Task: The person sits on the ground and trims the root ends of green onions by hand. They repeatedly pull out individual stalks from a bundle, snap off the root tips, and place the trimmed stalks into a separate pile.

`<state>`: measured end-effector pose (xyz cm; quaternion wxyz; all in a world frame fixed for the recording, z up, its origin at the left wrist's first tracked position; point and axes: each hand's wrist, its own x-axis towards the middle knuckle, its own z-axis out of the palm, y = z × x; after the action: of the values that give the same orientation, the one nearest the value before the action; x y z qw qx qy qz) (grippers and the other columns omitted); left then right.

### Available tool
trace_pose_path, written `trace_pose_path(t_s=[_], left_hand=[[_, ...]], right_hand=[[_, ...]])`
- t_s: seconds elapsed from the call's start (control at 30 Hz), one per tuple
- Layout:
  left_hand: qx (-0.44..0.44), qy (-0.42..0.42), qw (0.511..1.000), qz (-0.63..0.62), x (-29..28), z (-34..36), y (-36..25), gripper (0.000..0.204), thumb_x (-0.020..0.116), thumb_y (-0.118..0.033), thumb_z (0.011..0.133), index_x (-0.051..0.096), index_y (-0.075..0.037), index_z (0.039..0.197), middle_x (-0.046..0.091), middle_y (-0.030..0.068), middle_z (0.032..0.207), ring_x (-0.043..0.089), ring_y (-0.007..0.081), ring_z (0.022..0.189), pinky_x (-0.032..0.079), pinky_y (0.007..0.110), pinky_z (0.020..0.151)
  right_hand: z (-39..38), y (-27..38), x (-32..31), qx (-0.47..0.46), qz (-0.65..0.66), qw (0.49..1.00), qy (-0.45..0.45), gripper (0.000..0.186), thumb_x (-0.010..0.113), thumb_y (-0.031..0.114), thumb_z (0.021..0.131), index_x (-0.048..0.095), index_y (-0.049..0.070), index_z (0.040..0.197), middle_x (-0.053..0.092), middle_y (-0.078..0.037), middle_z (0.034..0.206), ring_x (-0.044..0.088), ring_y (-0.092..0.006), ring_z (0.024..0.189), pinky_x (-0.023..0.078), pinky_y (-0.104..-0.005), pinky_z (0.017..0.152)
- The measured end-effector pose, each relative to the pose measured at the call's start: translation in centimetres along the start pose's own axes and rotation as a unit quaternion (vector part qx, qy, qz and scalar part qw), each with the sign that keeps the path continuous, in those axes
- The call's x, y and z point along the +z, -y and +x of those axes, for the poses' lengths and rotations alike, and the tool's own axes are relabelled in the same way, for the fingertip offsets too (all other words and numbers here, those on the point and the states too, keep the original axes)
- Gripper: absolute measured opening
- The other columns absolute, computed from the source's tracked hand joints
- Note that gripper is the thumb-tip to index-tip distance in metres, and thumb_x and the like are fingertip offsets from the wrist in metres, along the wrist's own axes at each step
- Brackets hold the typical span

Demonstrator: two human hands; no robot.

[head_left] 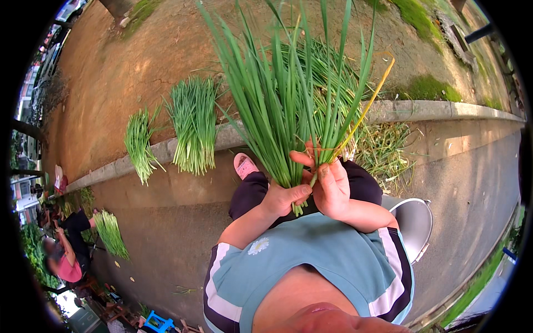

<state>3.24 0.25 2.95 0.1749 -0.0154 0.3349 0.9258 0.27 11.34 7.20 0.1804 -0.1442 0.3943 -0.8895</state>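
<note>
Both hands are at work close together in front of the blue-green T-shirt [311, 250], above the lap; whether they touch each other cannot be told. The left hand [283, 198] is wrapped around the lower stems of a thick bunch of garlic chives [266, 111], whose long green leaves fan upward and away, while the pale stem ends poke out below the grip. The right hand [332, 191] is closed with thumb and fingers on a thinner cluster of stems just beside that bunch, and a bent yellow leaf [378, 89] rises from it toward the right. The one clear container is a grey bucket [417, 225], standing on the pavement [444, 244] by the right side of the body and partly covered by the right arm; what it holds cannot be made out. The other chives lie in the open: a large heap [327, 69] beyond the hands, a broad bundle [194, 122] and a narrower bundle [140, 141] laid across the kerb [438, 111] at the left, and tangled, partly yellowed trimmings [386, 150] against the kerb at the right. Farther left, another bundle [111, 233] lies near a person in a pink top [69, 269], and a blue stool [158, 321] stands at the lower edge.
</note>
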Motion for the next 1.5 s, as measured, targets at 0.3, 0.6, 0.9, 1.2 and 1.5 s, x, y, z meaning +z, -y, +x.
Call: trace_pose_path(t_s=[0.3, 0.6, 0.9, 1.2, 1.5], left_hand=[[0.026, -0.03, 0.999, -0.004, -0.4, -0.4, -0.7, 0.027, 0.062, -0.019, 0.071, 0.051, 0.003, 0.082, 0.046, 0.005, 0.053, 0.036, 0.0067, 0.04, 0.025, 0.019, 0.036], [0.057, 0.002, 0.998, 0.015, -1.0, -0.9, -1.9, 0.022, 0.066, -0.011, 0.066, 0.053, 0.004, 0.073, 0.051, 0.0095, 0.057, 0.04, 0.0088, 0.042, 0.028, 0.022, 0.036], [0.03, 0.008, 0.999, -0.018, -1.3, -0.7, -3.5, 0.032, 0.071, -0.014, 0.059, 0.052, 0.001, 0.081, 0.046, 0.0038, 0.048, 0.041, 0.0125, 0.039, 0.03, 0.024, 0.038], [-0.009, -0.029, 0.994, 0.107, 0.5, -2.4, -5.6, 0.025, 0.074, -0.014, 0.051, 0.052, -0.002, 0.053, 0.043, 0.0028, 0.045, 0.039, 0.0124, 0.043, 0.029, 0.023, 0.046], [-0.137, -0.092, 0.975, 0.148, 0.3, -2.9, -6.0, 0.027, 0.076, -0.009, 0.048, 0.057, -0.002, 0.068, 0.055, 0.0035, 0.06, 0.051, 0.0092, 0.054, 0.039, 0.02, 0.048]], right_hand=[[0.0, 0.6, -1.4, -0.067, -0.216, 0.974, -0.02, 0.034, 0.049, 0.007, 0.078, 0.042, -0.001, 0.11, 0.051, -0.012, 0.101, 0.043, -0.0199, 0.103, 0.028, -0.0329, 0.091], [1.2, 2.8, -2.8, -0.097, -0.311, 0.945, 0.03, 0.013, 0.064, 0.003, 0.064, 0.058, 0.002, 0.075, 0.057, -0.005, 0.072, 0.052, -0.0205, 0.071, 0.04, -0.0287, 0.064], [2.0, 5.3, -5.3, -0.172, -0.507, 0.843, 0.048, 0.011, 0.062, 0.006, 0.064, 0.058, 0.004, 0.073, 0.058, -0.004, 0.07, 0.055, -0.0246, 0.074, 0.043, -0.0319, 0.067], [-1.0, 9.5, -19.5, 0.0, -0.804, 0.438, -0.401, 0.023, 0.058, 0.007, 0.069, 0.059, 0.015, 0.091, 0.051, -0.005, 0.105, 0.041, -0.0239, 0.107, 0.039, -0.0313, 0.078], [-3.9, 11.8, -10.7, -0.39, -0.731, 0.446, -0.338, 0.016, 0.056, 0.003, 0.07, 0.06, 0.011, 0.083, 0.054, -0.009, 0.076, 0.048, -0.0214, 0.08, 0.044, -0.0278, 0.061]])
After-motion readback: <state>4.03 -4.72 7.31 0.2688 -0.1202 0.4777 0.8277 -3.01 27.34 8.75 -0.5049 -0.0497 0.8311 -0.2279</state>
